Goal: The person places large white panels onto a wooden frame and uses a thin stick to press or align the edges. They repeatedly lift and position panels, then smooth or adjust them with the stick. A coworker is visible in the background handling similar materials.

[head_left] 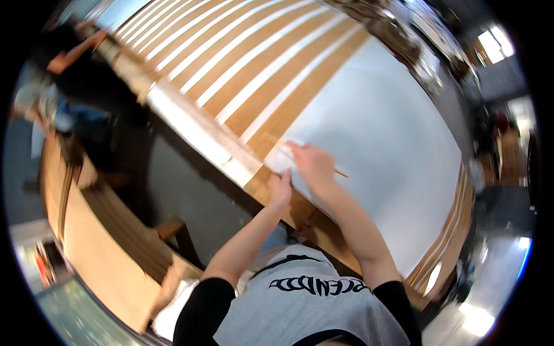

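Right at the middle of the frame, both hands meet on the near corner of a big white sheet (375, 150) that covers the right half of a slatted wood frame (231, 63). Right hand (311, 162) lies on top of the corner, fingers curled down on the sheet, with what looks like a thin stick or pencil (340, 172) poking out beside it, though I can't tell if it's actually gripping that. Left hand (281, 189) is just below, fingers closed on the sheet's edge where it hangs over the frame rail. Sheet looks thin and floppy to me, light but awkward because it's so wide, probably creases easily, so holding it by a corner or along the edge seems the way to go. Another person (75, 52) is at the upper left, and stacked boards (109, 254) sit lower left.
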